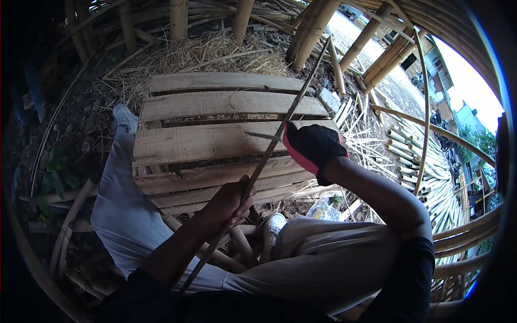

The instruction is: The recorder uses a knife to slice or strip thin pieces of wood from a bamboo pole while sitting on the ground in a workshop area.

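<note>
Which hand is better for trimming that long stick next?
Probably the right hand: it's gloved and seems to hold a thin blade at the long stick. The left hand looks better for steadying, since it grips the stick lower in view.

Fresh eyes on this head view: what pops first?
The long stick slanting across the centre, left hand closed around it. Next, the right hand's black and pink glove right of centre, a thin blade-like thing jutting left from it. Then the slatted pallet behind them.
</note>
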The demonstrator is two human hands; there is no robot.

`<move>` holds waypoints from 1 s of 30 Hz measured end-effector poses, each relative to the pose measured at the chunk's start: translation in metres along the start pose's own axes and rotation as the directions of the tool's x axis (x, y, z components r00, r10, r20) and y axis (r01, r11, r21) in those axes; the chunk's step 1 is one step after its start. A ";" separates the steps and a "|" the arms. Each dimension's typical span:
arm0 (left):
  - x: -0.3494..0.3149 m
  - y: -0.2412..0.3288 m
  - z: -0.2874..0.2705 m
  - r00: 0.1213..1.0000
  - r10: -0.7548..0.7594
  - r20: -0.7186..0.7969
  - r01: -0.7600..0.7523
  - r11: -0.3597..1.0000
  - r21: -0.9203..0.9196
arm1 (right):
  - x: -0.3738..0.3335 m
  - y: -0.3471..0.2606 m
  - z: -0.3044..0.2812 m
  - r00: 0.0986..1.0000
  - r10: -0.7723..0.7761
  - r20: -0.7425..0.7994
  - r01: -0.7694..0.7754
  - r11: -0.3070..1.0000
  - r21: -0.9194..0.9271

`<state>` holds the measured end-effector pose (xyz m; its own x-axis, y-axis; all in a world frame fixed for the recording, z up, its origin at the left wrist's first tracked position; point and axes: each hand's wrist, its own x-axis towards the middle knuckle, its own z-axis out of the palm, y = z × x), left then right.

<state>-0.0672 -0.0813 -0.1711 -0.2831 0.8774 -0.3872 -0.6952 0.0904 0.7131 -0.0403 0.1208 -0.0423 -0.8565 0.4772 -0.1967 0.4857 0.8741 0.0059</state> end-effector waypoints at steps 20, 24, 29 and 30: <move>-0.003 -0.004 0.003 0.987 0.146 -0.061 -0.128 0.964 0.232 | 0.007 0.019 0.002 1.000 -0.008 0.013 0.007 0.996 0.091; -0.001 -0.004 0.004 0.994 0.108 -0.034 -0.099 0.976 0.192 | 0.001 0.028 0.044 0.840 -0.522 0.146 0.448 0.821 0.354; -0.005 0.000 0.002 0.996 0.092 -0.024 -0.087 0.984 0.154 | -0.015 0.006 0.069 0.849 -0.526 -0.059 0.422 0.606 0.674; -0.006 0.001 0.003 0.992 0.118 -0.045 -0.108 0.979 0.172 | -0.017 0.006 0.070 0.851 -0.522 -0.063 0.421 0.603 0.678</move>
<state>-0.0640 -0.0847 -0.1664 -0.3921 0.8601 -0.3263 -0.5360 0.0746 0.8409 -0.0103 0.1111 -0.1077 -0.9931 -0.0444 -0.1083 0.0513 0.6668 -0.7435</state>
